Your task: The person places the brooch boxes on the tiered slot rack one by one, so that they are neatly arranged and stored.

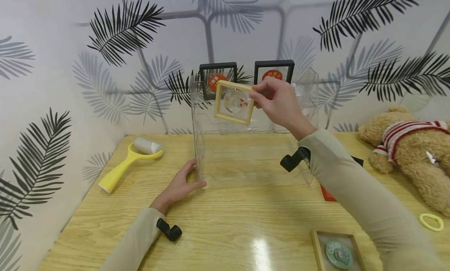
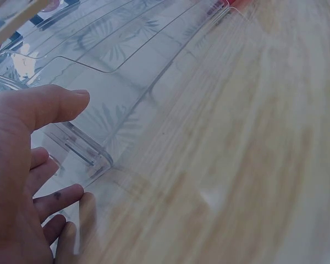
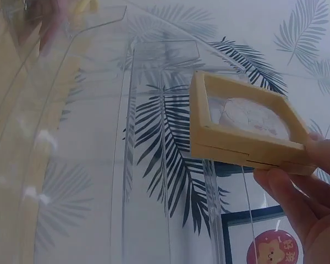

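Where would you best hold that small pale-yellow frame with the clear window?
By its rim, coming from the right, as the right hand does: thumb and fingers pinching the right-hand edge. The pale-yellow frame has a thick, straight border that should give a firm grip, while the clear middle, with its round item, is probably better left untouched.

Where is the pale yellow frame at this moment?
The pale yellow frame is just above the head view's centre, pinched by the right hand, partly covering the left black frame.

Clear rack (image 1: 246, 148) on wooden table (image 1: 225, 224)
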The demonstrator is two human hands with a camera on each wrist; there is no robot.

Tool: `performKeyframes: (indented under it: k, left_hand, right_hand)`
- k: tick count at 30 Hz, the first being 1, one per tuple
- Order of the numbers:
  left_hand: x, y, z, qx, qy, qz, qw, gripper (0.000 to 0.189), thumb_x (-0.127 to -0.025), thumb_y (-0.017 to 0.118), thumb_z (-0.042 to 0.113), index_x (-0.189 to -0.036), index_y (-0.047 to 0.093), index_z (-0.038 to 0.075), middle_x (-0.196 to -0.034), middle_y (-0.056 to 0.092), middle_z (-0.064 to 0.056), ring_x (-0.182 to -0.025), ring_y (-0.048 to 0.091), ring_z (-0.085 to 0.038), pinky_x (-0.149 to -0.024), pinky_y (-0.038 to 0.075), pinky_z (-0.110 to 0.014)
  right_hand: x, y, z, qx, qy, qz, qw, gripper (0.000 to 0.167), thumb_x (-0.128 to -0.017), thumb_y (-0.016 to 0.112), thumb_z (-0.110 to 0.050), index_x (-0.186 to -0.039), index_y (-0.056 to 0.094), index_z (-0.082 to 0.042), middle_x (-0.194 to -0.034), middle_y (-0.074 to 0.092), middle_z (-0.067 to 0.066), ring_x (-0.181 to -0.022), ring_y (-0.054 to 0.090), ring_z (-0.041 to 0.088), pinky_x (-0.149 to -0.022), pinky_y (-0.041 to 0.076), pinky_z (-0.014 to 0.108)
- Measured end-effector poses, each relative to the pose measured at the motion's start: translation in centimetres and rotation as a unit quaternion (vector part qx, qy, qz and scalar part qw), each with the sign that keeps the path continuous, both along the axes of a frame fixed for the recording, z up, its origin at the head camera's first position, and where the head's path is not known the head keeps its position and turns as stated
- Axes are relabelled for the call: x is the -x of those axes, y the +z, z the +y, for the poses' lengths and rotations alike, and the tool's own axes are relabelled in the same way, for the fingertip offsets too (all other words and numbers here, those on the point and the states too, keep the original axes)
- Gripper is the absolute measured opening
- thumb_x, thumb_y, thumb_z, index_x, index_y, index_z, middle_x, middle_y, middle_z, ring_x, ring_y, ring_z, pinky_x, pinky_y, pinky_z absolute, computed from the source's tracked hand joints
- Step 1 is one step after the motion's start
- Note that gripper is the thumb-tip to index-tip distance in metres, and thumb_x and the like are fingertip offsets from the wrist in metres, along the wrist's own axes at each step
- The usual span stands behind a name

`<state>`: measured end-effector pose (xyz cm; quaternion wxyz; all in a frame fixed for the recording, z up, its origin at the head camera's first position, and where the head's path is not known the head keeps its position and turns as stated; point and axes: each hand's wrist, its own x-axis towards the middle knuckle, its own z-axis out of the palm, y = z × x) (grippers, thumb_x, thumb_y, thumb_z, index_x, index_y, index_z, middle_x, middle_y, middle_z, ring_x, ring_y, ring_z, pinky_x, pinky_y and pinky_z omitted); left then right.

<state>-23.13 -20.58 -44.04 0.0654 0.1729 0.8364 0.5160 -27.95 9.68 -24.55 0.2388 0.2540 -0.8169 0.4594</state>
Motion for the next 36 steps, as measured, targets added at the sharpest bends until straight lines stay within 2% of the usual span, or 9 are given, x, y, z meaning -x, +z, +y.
performKeyframes:
  k: [4,7,12,15,19,25,27,33,36]
  left_hand:
    - [0.0,0.1,0.1,0.0,0.001,-0.006,1.0,0.075,-0.087,0.069,0.008,-0.149,0.027,0.003,-0.149,0.035,-0.026,-0.138,0.032,-0.043,-0.113,0.021,-0.06]
    - [0.0,0.1,0.1,-0.001,0.0,-0.004,1.0,0.074,-0.088,0.069,0.008,-0.149,0.028,0.003,-0.149,0.036,-0.025,-0.138,0.033,-0.042,-0.113,0.022,-0.06]
    - [-0.1,0.0,0.0,-0.008,-0.004,0.006,0.9999,0.073,-0.088,0.071,0.012,-0.149,0.031,0.009,-0.147,0.041,-0.02,-0.137,0.036,-0.038,-0.112,0.024,-0.058]
    - [-0.1,-0.1,0.0,-0.014,-0.008,0.009,0.9998,0.073,-0.087,0.071,0.014,-0.148,0.032,0.01,-0.147,0.041,-0.02,-0.137,0.037,-0.038,-0.112,0.024,-0.058]
    - [-0.1,-0.2,-0.1,-0.015,-0.009,0.011,0.9998,0.073,-0.087,0.071,0.014,-0.148,0.031,0.008,-0.147,0.041,-0.021,-0.136,0.036,-0.039,-0.112,0.023,-0.059]
    - [-0.1,-0.1,0.0,-0.011,-0.009,0.009,0.9999,0.073,-0.087,0.071,0.014,-0.148,0.031,0.008,-0.147,0.04,-0.021,-0.136,0.036,-0.039,-0.112,0.023,-0.059]
    - [-0.3,0.3,0.2,-0.01,-0.009,0.008,0.9999,0.073,-0.087,0.071,0.013,-0.148,0.031,0.007,-0.147,0.04,-0.022,-0.136,0.036,-0.04,-0.112,0.023,-0.059]
    - [-0.2,0.3,0.2,-0.014,-0.009,0.011,0.9998,0.073,-0.087,0.071,0.012,-0.148,0.031,0.007,-0.147,0.041,-0.022,-0.136,0.036,-0.04,-0.112,0.024,-0.058]
    - [0.1,-0.3,-0.1,-0.014,-0.012,0.017,0.9997,0.073,-0.087,0.071,0.014,-0.148,0.031,0.009,-0.146,0.042,-0.021,-0.136,0.037,-0.039,-0.112,0.024,-0.058]
  right_hand:
    - [1.0,-0.2,-0.8,0.002,-0.004,0.041,0.9991,0.013,-0.086,0.071,-0.006,-0.095,0.069,0.003,-0.101,0.072,0.016,-0.07,0.071,0.027,-0.059,0.048,0.01]
    - [1.4,-0.3,-1.5,-0.002,-0.001,0.055,0.9985,0.013,-0.085,0.071,-0.006,-0.095,0.071,0.002,-0.105,0.072,0.015,-0.072,0.071,0.029,-0.062,0.048,0.01]
    - [1.8,-0.5,-2.5,-0.017,-0.009,0.06,0.998,0.015,-0.086,0.071,-0.007,-0.097,0.071,0.002,-0.108,0.072,0.014,-0.077,0.072,0.024,-0.069,0.056,0.024]
    - [2.1,-0.8,-2.9,-0.035,-0.009,0.052,0.998,0.014,-0.086,0.071,-0.007,-0.097,0.071,0.002,-0.108,0.072,0.015,-0.08,0.073,0.025,-0.072,0.058,0.033]
    - [2.3,-1.6,-3.1,-0.08,-0.007,0.007,0.9968,0.014,-0.088,0.069,-0.009,-0.099,0.07,0.0,-0.11,0.071,0.014,-0.085,0.072,0.025,-0.075,0.058,0.035]
    - [2.0,-2.0,-2.9,-0.103,-0.005,-0.004,0.9947,0.018,-0.09,0.068,-0.01,-0.106,0.068,-0.003,-0.112,0.07,0.013,-0.09,0.072,0.025,-0.077,0.058,0.037]
    - [1.8,-2.0,-2.6,-0.107,-0.008,-0.005,0.9942,0.02,-0.09,0.068,-0.011,-0.109,0.067,-0.004,-0.109,0.071,0.013,-0.088,0.072,0.024,-0.076,0.058,0.037]
    - [0.9,-2.1,-1.3,-0.113,-0.019,-0.005,0.9934,0.027,-0.09,0.069,-0.015,-0.115,0.065,-0.005,-0.108,0.069,0.013,-0.083,0.069,0.024,-0.073,0.058,0.037]
    - [0.4,-2.6,-0.4,-0.118,-0.015,0.0,0.9928,0.025,-0.09,0.067,-0.011,-0.113,0.065,-0.003,-0.109,0.069,0.013,-0.084,0.068,0.024,-0.075,0.057,0.038]
